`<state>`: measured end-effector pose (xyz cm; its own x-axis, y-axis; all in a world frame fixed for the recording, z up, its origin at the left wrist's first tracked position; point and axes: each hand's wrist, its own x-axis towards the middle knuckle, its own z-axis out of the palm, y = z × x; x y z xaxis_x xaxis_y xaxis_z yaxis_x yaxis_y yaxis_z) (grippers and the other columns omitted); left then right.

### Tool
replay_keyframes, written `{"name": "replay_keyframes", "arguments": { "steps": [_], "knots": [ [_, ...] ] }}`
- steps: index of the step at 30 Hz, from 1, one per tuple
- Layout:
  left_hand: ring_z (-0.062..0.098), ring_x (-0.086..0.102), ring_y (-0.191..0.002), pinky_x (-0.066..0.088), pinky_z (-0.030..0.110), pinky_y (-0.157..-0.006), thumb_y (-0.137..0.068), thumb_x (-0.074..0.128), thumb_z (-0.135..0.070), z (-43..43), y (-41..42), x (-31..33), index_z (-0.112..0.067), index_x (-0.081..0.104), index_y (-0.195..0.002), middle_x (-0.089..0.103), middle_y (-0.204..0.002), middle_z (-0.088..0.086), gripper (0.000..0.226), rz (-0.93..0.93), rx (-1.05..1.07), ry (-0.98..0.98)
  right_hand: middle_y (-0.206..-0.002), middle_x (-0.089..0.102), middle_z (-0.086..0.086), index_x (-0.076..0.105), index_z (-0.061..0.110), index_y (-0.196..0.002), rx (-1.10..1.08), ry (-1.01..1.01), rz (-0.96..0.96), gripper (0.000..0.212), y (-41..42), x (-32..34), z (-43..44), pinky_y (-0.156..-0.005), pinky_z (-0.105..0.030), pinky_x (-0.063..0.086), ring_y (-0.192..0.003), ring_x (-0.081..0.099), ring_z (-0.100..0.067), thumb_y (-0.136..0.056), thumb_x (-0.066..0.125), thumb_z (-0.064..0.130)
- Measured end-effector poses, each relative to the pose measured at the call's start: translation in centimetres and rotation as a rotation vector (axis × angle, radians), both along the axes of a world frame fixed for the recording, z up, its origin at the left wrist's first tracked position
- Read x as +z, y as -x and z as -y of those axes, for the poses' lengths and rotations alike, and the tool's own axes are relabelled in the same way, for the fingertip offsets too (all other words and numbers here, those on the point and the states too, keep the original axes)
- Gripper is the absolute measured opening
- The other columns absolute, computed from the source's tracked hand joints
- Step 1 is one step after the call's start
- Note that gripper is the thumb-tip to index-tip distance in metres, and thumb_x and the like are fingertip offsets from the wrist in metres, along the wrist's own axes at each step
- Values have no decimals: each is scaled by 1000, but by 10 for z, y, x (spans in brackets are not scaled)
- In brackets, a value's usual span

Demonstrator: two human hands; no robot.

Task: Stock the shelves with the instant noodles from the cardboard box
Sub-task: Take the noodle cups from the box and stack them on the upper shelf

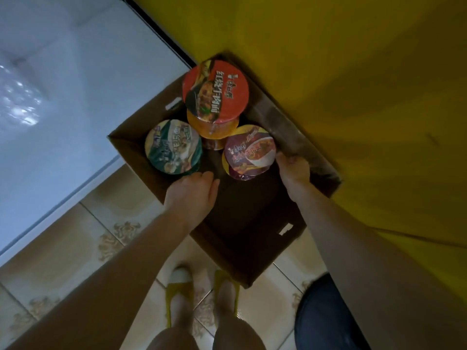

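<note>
An open cardboard box stands on the tiled floor below me. Inside, a red-lidded noodle bowl sits on top of an orange bowl. A green-lidded bowl is at the left and a purple-lidded bowl at the right. My left hand hangs just in front of the green bowl, fingers loosely bent downward, with nothing seen in them. My right hand is between the purple bowl and the box's right wall, thumb at the bowl's rim; its fingertips are hidden.
A yellow surface rises directly right of the box. A pale blue-white panel fills the left. My feet in yellow slippers stand on the patterned tiles in front of the box. A dark blue object is at the lower right.
</note>
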<state>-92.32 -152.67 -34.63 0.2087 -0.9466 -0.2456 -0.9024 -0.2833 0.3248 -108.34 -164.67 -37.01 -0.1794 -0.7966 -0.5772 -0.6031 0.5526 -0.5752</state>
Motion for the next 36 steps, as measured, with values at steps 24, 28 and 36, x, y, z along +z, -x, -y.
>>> {"name": "replay_keyframes", "arguments": {
  "steps": [24, 28, 36],
  "knots": [
    [36, 60, -78, 46, 40, -69, -99, 33, -20, 49, -8, -98, 2, 53, -96, 61, -85, 24, 30, -231, 175, 49, -114, 59, -6, 48, 10, -126, 132, -172, 294, 32, 32, -62, -1, -77, -29, 51, -96, 58, -17, -97, 43, 22],
    [38, 57, -91, 34, 32, -67, -101, 29, -21, 61, -8, -115, 6, 51, -102, 59, -97, 26, 34, -277, 241, -50, -109, 58, -5, 49, 8, -124, 262, -269, 298, 29, 35, -58, -15, -74, -23, 49, -94, 58, -16, -98, 43, 18],
    [40, 52, -105, 36, 34, -71, -100, 35, -26, 85, 1, -170, 13, 48, -112, 54, -114, 31, 44, -377, 268, -333, -109, 57, -2, 51, 9, -121, 480, -322, 226, 26, 31, -59, -32, -83, -24, 46, -101, 56, -15, -98, 41, 17]
  ]
}}
